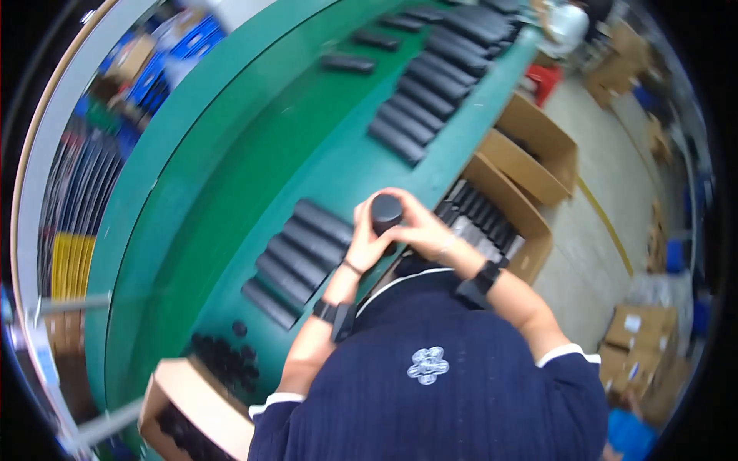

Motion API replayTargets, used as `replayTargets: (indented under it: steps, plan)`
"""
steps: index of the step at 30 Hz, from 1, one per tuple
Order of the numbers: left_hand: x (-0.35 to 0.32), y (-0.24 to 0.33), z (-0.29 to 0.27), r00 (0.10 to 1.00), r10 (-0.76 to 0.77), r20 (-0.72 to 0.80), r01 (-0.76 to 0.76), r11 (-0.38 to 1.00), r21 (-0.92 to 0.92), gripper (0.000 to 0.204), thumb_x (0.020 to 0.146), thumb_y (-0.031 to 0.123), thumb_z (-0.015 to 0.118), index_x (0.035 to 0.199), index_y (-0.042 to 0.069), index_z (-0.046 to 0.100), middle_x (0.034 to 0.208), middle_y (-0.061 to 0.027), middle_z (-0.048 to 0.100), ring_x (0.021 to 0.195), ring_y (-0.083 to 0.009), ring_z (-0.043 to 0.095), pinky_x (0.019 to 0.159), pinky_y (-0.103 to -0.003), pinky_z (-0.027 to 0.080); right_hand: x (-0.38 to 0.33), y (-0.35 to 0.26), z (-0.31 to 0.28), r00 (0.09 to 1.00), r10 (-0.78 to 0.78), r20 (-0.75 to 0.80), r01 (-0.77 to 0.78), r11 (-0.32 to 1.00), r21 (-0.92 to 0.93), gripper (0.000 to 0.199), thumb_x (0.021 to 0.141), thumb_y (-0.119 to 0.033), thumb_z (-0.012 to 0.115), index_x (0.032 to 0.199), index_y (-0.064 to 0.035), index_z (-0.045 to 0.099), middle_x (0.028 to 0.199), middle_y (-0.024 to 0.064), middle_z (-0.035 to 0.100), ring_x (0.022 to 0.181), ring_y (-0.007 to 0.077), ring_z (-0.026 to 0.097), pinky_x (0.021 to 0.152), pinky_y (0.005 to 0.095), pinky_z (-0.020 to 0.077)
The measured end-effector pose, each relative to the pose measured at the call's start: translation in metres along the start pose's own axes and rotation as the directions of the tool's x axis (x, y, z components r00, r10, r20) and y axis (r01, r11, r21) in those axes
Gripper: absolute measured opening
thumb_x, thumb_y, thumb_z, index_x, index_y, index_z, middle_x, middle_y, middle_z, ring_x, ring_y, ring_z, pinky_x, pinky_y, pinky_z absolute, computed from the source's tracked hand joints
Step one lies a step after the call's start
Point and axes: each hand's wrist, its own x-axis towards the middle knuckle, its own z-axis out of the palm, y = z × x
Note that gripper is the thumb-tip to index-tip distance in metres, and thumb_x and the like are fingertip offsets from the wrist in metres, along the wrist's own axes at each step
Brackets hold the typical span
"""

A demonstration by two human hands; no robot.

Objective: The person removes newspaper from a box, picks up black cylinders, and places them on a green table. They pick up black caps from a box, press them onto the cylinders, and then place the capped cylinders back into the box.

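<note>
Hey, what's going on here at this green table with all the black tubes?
A person in a dark blue top stands at a long green workbench, holding one black cylindrical tube upright in both hands. The left hand wraps its side from the left, and the right hand cups it from the right. Rows of similar black tubes lie side by side on the bench. An open cardboard box to the right holds more tubes.
</note>
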Motion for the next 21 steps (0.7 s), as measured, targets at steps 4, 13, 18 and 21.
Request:
replayTargets:
  steps: [4, 13, 18, 21]
  plan:
    - [0.006, 0.005, -0.003, 0.985, -0.164, 0.043, 0.169, 0.929, -0.328, 0.073, 0.079, 0.013, 0.074, 0.137, 0.008, 0.029, 0.125, -0.0084, 0.049, 0.114, -0.0190, 0.050, 0.096, -0.034, 0.042, 0.017, 0.004, -0.026, 0.977, 0.156, 0.142, -0.186, 0.953, 0.237, 0.073, 0.076, 0.001, 0.070, 0.140, -0.0025, 0.034, 0.131, 0.0084, 0.047, 0.122, 0.0188, 0.045, 0.102, 0.0330, 0.0384]
    - [0.008, -0.015, 0.012, 0.969, -0.123, -0.214, 0.130, 0.991, 0.021, 0.072, 0.072, 0.011, 0.077, 0.130, 0.004, 0.035, 0.119, -0.0114, 0.050, 0.113, -0.0207, 0.050, 0.095, -0.034, 0.042, 0.052, 0.017, -0.052, 0.941, 0.203, 0.270, -0.224, 0.973, 0.048, 0.061, 0.072, 0.001, 0.070, 0.130, -0.0039, 0.050, 0.124, 0.0052, 0.048, 0.120, 0.0206, 0.047, 0.102, 0.0355, 0.0398]
    - [0.016, -0.013, 0.015, 0.966, -0.171, -0.196, 0.153, 0.983, -0.103, 0.067, 0.079, 0.006, 0.070, 0.134, 0.004, 0.033, 0.127, -0.0100, 0.045, 0.119, -0.0217, 0.046, 0.101, -0.036, 0.039, 0.059, 0.028, -0.058, 0.965, 0.090, 0.247, -0.082, 0.996, -0.043, 0.058, 0.072, -0.001, 0.072, 0.126, -0.0025, 0.051, 0.121, 0.0106, 0.054, 0.113, 0.0215, 0.052, 0.093, 0.0351, 0.0470]
    - [0.030, -0.005, 0.026, 0.980, -0.164, -0.115, 0.151, 0.982, -0.112, 0.068, 0.079, 0.010, 0.072, 0.134, 0.004, 0.033, 0.129, -0.0109, 0.043, 0.120, -0.0220, 0.043, 0.102, -0.036, 0.036, 0.051, 0.042, -0.073, 0.985, 0.059, 0.163, -0.073, 0.994, 0.083, 0.061, 0.069, -0.002, 0.074, 0.125, -0.0034, 0.051, 0.122, 0.0082, 0.054, 0.113, 0.0212, 0.052, 0.092, 0.0377, 0.0492]
